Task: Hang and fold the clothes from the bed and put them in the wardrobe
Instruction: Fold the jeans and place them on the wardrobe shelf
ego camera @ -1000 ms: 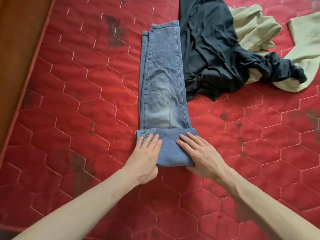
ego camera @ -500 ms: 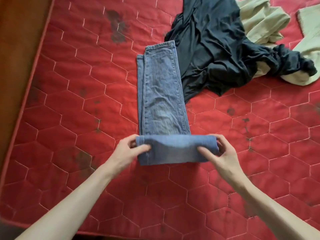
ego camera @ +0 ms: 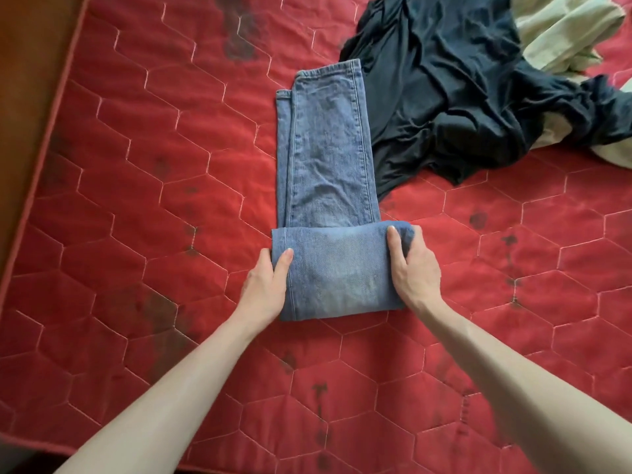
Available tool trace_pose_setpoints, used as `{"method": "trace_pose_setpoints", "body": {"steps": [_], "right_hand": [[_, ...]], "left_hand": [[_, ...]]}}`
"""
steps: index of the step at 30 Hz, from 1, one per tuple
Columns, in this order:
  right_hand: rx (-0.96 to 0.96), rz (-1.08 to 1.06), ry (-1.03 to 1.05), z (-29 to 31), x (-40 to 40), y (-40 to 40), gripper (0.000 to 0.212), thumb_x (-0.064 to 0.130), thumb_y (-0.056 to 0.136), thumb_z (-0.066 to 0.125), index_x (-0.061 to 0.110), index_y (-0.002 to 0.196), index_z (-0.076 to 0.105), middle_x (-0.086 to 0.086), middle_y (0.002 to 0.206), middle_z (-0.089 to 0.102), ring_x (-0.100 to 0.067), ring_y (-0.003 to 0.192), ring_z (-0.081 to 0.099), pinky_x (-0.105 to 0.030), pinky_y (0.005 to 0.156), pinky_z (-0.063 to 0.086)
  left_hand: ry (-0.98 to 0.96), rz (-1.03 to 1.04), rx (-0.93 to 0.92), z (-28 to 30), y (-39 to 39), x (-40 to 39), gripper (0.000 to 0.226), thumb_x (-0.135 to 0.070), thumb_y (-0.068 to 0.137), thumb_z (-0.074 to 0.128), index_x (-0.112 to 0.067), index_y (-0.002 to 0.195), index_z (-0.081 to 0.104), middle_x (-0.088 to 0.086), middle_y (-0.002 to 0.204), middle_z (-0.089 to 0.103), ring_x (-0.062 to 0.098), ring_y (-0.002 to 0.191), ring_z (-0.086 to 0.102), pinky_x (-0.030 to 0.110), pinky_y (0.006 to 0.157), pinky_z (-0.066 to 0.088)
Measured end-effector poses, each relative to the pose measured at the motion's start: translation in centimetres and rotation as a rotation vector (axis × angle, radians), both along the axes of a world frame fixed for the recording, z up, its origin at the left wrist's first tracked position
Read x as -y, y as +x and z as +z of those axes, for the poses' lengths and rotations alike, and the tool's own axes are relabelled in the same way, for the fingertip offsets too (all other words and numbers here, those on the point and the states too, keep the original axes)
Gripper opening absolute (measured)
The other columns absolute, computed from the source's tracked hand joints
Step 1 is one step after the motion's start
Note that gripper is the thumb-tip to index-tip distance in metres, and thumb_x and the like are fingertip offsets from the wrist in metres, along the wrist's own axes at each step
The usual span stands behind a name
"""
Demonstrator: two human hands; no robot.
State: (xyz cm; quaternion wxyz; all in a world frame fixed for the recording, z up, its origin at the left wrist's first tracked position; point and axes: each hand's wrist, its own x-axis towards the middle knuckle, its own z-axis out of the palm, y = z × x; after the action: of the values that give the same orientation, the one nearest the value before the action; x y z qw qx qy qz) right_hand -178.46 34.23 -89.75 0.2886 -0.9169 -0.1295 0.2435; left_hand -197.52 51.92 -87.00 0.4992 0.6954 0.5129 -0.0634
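Observation:
A pair of blue jeans (ego camera: 325,159) lies lengthwise on the red quilted mattress (ego camera: 136,186), its near end folded over into a thick flat block. My left hand (ego camera: 266,282) grips the block's left edge, thumb on top and fingers under it. My right hand (ego camera: 413,268) grips the right edge the same way, thumb on the denim. The legs stretch away from me, their hems at the far end.
A crumpled dark navy garment (ego camera: 455,90) lies right of the jeans, touching their far edge. A pale beige garment (ego camera: 561,29) lies partly under it at the top right. Brown wood (ego camera: 30,80) borders the mattress on the left.
My hands went from pressing flat on the fold to gripping its two sides, and the folded part turned over once more away from me, so the block is larger and the flat legs shorter.

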Motion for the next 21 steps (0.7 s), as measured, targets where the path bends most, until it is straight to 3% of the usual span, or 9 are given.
{"method": "trace_pose_setpoints", "body": {"steps": [2, 5, 8, 10, 13, 15, 17, 19, 21], "right_hand": [[0.074, -0.027, 0.049, -0.2, -0.4, -0.1, 0.05, 0.053, 0.104, 0.048, 0.019, 0.141, 0.047, -0.012, 0.125, 0.065, -0.035, 0.12, 0.058, -0.047, 0.1, 0.045], [0.336, 0.014, 0.166, 0.3, -0.2, 0.2, 0.065, 0.037, 0.102, 0.058, 0.009, 0.157, 0.035, -0.011, 0.152, 0.047, -0.027, 0.142, 0.042, -0.043, 0.12, 0.033], [0.507, 0.371, 0.121, 1.0, 0.9, -0.4, 0.062, 0.032, 0.103, 0.056, 0.01, 0.158, 0.039, -0.009, 0.166, 0.035, -0.026, 0.158, 0.024, -0.047, 0.127, 0.022], [0.492, 0.545, 0.008, 0.5, 1.5, -1.3, 0.058, 0.038, 0.107, 0.046, 0.016, 0.16, 0.038, -0.004, 0.17, 0.029, -0.022, 0.16, 0.016, -0.051, 0.127, 0.021], [0.435, 0.571, -0.094, -0.8, 1.7, -1.3, 0.058, 0.039, 0.109, 0.036, 0.022, 0.164, 0.028, -0.001, 0.172, 0.021, -0.016, 0.16, 0.012, -0.049, 0.127, 0.021], [0.429, 0.583, -0.114, -1.2, 1.5, -1.1, 0.059, 0.039, 0.11, 0.034, 0.023, 0.165, 0.024, 0.0, 0.173, 0.018, -0.015, 0.161, 0.011, -0.048, 0.128, 0.02], [0.421, 0.593, -0.115, -1.4, 1.3, -1.0, 0.06, 0.039, 0.109, 0.032, 0.022, 0.166, 0.022, 0.0, 0.174, 0.016, -0.015, 0.161, 0.009, -0.049, 0.128, 0.02], [0.42, 0.607, -0.114, -1.2, 1.3, -0.9, 0.062, 0.042, 0.108, 0.033, 0.021, 0.166, 0.021, -0.002, 0.174, 0.013, -0.016, 0.161, 0.008, -0.05, 0.127, 0.019], [0.426, 0.658, -0.093, -0.8, 1.8, -0.5, 0.069, 0.05, 0.106, 0.038, 0.02, 0.166, 0.021, -0.005, 0.174, 0.01, -0.021, 0.161, 0.005, -0.051, 0.129, 0.016]], "left_hand": [[0.023, 0.031, -0.021, -0.4, 0.2, 0.2, 0.05, -0.058, 0.105, 0.041, -0.01, 0.105, 0.055, 0.011, 0.106, 0.07, 0.037, 0.108, 0.064, 0.051, 0.096, 0.047], [0.12, 0.101, -0.08, -0.7, 1.0, 1.4, 0.042, -0.05, 0.107, 0.043, -0.009, 0.105, 0.051, 0.014, 0.108, 0.065, 0.041, 0.107, 0.06, 0.045, 0.086, 0.043], [0.322, 0.209, -0.205, -0.4, 2.4, 3.1, 0.046, -0.041, 0.106, 0.05, -0.009, 0.138, 0.047, 0.02, 0.134, 0.049, 0.044, 0.121, 0.052, 0.051, 0.095, 0.042], [0.568, 0.08, -0.176, -0.2, 2.7, 3.4, 0.049, -0.023, 0.103, 0.055, -0.007, 0.148, 0.043, 0.019, 0.143, 0.045, 0.041, 0.13, 0.048, 0.052, 0.105, 0.04], [0.832, -0.415, -0.046, -1.0, 2.0, 2.6, 0.06, 0.002, 0.091, 0.054, -0.007, 0.149, 0.046, 0.017, 0.15, 0.044, 0.035, 0.143, 0.04, 0.05, 0.122, 0.029], [0.905, -0.702, 0.042, -1.2, 1.1, 2.3, 0.06, -0.007, 0.091, 0.059, -0.006, 0.15, 0.048, 0.017, 0.152, 0.047, 0.034, 0.145, 0.039, 0.049, 0.126, 0.024], [0.877, -0.89, 0.049, -1.4, -0.1, 2.2, 0.066, -0.033, 0.098, 0.057, -0.005, 0.155, 0.043, 0.019, 0.16, 0.041, 0.034, 0.151, 0.036, 0.051, 0.127, 0.023], [0.799, -1.013, -0.03, -1.3, -1.0, 1.9, 0.093, -0.06, 0.091, 0.057, -0.003, 0.161, 0.032, 0.023, 0.167, 0.027, 0.038, 0.157, 0.025, 0.055, 0.127, 0.022], [0.786, -1.129, -0.146, -1.1, -1.0, 1.5, 0.122, -0.069, 0.076, 0.068, -0.001, 0.164, 0.019, 0.027, 0.169, 0.015, 0.042, 0.158, 0.014, 0.059, 0.126, 0.019]]}}
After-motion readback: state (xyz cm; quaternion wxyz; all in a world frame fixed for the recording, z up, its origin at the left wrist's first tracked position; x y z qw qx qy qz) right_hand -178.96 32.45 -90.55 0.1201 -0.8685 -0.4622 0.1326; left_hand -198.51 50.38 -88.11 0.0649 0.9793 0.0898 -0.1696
